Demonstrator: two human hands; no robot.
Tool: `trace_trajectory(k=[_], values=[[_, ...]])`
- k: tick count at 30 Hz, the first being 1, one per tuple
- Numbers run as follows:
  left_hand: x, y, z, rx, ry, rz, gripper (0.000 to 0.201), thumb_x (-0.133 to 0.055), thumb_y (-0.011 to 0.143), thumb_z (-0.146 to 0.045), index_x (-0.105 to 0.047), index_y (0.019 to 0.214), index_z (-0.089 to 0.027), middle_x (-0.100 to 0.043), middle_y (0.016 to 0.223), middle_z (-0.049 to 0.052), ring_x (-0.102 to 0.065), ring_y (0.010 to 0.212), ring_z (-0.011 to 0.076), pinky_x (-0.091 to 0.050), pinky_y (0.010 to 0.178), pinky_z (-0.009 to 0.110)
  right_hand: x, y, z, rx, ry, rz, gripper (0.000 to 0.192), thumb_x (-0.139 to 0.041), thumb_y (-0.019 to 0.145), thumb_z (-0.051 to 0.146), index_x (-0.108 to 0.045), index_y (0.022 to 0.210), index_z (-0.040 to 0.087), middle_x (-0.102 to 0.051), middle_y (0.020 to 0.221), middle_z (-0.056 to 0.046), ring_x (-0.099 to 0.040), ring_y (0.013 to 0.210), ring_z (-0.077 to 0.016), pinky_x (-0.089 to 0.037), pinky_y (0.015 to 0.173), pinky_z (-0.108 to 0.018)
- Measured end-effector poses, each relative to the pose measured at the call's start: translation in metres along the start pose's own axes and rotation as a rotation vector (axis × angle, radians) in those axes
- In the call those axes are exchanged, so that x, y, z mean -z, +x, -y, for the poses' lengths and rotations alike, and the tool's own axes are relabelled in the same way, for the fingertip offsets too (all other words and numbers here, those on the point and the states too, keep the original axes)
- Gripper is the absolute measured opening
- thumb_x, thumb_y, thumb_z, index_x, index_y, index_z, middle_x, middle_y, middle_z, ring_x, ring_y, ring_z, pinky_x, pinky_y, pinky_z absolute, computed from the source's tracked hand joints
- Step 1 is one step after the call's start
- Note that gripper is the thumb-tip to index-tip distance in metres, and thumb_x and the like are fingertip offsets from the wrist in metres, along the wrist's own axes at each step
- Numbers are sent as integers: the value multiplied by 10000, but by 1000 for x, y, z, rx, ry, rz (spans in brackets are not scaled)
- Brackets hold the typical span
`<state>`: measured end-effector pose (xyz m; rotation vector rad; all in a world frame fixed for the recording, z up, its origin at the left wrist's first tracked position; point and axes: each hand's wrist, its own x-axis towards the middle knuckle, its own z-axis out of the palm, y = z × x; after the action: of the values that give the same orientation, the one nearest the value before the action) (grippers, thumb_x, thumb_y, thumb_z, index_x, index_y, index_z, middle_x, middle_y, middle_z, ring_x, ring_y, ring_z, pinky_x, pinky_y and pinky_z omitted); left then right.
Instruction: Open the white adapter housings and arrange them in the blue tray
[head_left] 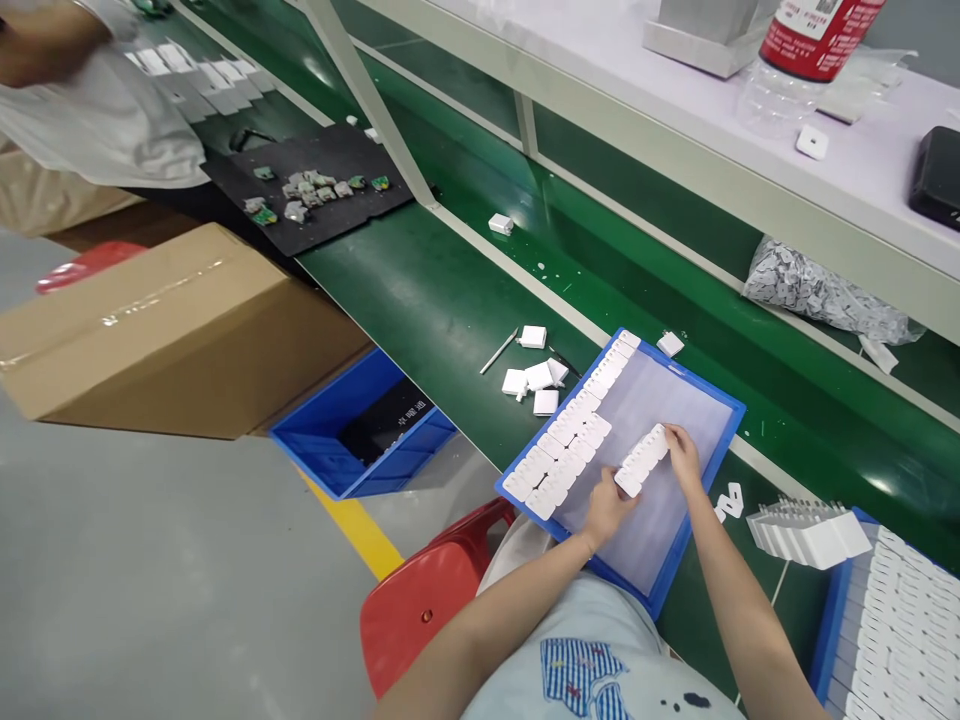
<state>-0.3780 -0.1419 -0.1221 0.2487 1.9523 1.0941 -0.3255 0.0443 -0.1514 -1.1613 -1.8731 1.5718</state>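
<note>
A short row of white plastic pieces is held between my two hands, above a blue-rimmed tray. My left hand grips the row's lower left end, fingers closed on it. At the upper right end, my right hand pinches the same row. Along the tray's left side lie similar white pieces set side by side, one long line with a shorter second line beside it. Whether the held row touches the tray floor I cannot tell.
Loose white blocks and a pen-like stick lie left of the tray. To the right stand a stack of white pieces and a second filled tray. A shelf overhangs the bench. A co-worker's sleeve shows at far left.
</note>
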Motion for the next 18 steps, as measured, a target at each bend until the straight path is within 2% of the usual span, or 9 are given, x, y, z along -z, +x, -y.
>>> trace_trajectory(k=[4,7,12,15,18], values=[[-4,6,-5,-49,86,-39,292,-631,939,-336,-607,1158,-144,-669,1009,49,-662,848,170,-573,791,376,-12,-8,-6,13,43,-114,311,-609,956,383,-621,1175,162,-636,1213,-85,-632,1081,-228,-533,932,-459],[-5,13,-18,-89,111,-58,274,-627,939,-361,-621,1107,-144,-669,954,34,-655,797,158,-567,759,354,-11,5,-1,27,75,-152,318,-604,958,393,-621,1175,161,-638,1209,-84,-632,1082,-230,-531,936,-462],[4,37,-59,-171,99,-104,304,-684,891,-336,-598,1103,-136,-661,845,9,-650,768,163,-541,765,346,-9,58,27,72,112,-142,325,-600,960,397,-619,1183,162,-636,1218,-86,-630,1090,-231,-528,941,-465],[15,56,-81,-186,81,-150,365,-708,861,-288,-565,1157,-128,-664,824,12,-658,790,180,-523,773,335,-24,92,43,95,120,-98,322,-604,959,393,-620,1184,163,-634,1228,-88,-630,1091,-231,-531,940,-463],[27,71,-91,-162,65,-178,352,-664,894,-279,-556,1194,-133,-668,824,9,-658,752,176,-527,770,353,-48,115,51,98,120,-32,319,-608,958,388,-621,1182,162,-639,1215,-85,-639,1070,-226,-541,923,-452]])
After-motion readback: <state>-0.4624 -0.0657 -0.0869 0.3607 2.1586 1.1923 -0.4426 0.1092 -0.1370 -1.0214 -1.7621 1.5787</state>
